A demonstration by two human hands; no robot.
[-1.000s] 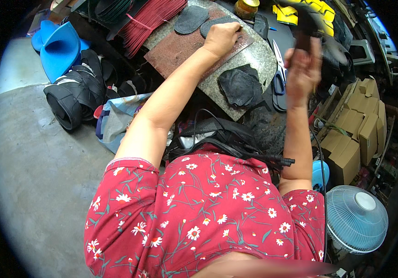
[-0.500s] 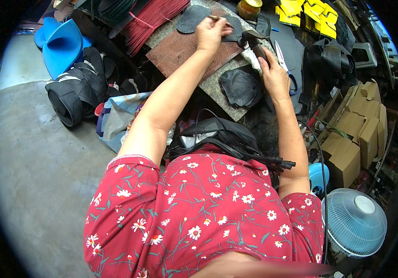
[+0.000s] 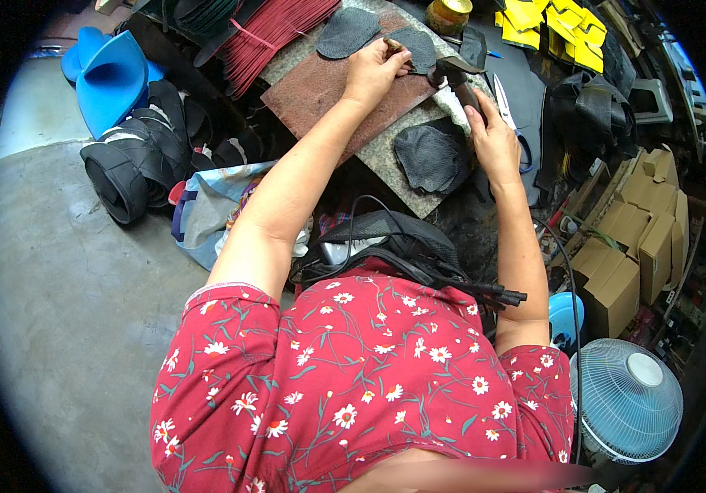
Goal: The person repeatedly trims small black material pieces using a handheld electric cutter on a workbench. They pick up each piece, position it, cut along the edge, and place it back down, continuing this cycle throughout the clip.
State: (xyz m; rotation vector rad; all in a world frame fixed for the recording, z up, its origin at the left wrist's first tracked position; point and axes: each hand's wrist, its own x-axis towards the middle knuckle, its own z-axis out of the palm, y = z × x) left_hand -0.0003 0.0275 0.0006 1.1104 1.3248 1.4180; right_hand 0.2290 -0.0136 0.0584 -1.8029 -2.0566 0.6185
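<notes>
In my left hand is a short, slim brownish tool, pinched between the fingers; its lower end is hard to make out. That hand is over a reddish-brown board, next to a dark rounded mesh piece. A second such piece lies to the left on the board. My right hand is closed round the dark handle of a hammer, its head toward the board. Nearer to me, a pile of black mesh pieces rests on the speckled stone slab.
Scissors lie just right of the hammer. A jar stands at the back, with yellow pieces beyond. Bundled red strips are at the left. A fan and cardboard boxes stand to my right.
My left hand has come slightly lower and nearer to me with the slim tool. The hammer and my right hand have shifted a little; both grips stay closed.
</notes>
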